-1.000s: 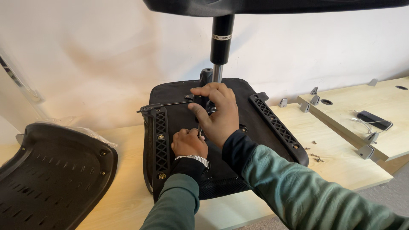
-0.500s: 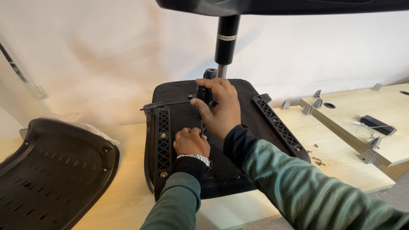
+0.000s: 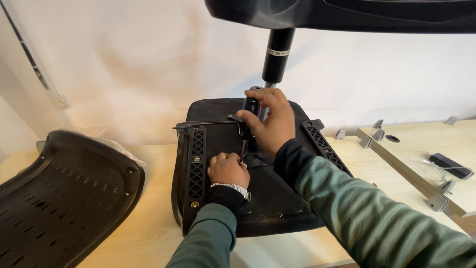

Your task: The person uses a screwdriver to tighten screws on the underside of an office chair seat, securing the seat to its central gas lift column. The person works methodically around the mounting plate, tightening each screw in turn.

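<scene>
- Two hands work on the upturned seat [image 3: 277,198], at the table's [image 3: 148,228] middle.
- Right hand [image 3: 267,121]: fingers closed round the screwdriver [image 3: 248,116].
- Left hand [image 3: 227,169]: fist closed just below, beside its shaft.

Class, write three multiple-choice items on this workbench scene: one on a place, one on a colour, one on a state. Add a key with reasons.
1. Where does the curved black backrest panel lie? A left of the seat B on the seat C right of the seat
2. What colour is the seat? A white B black C red
3. What is the right hand doing? A lying flat B gripping a black handle C hanging free

Key: 1 A, it sits at the left edge. 2 B, its underside is black. 3 B, fingers wrap the handle.
</scene>
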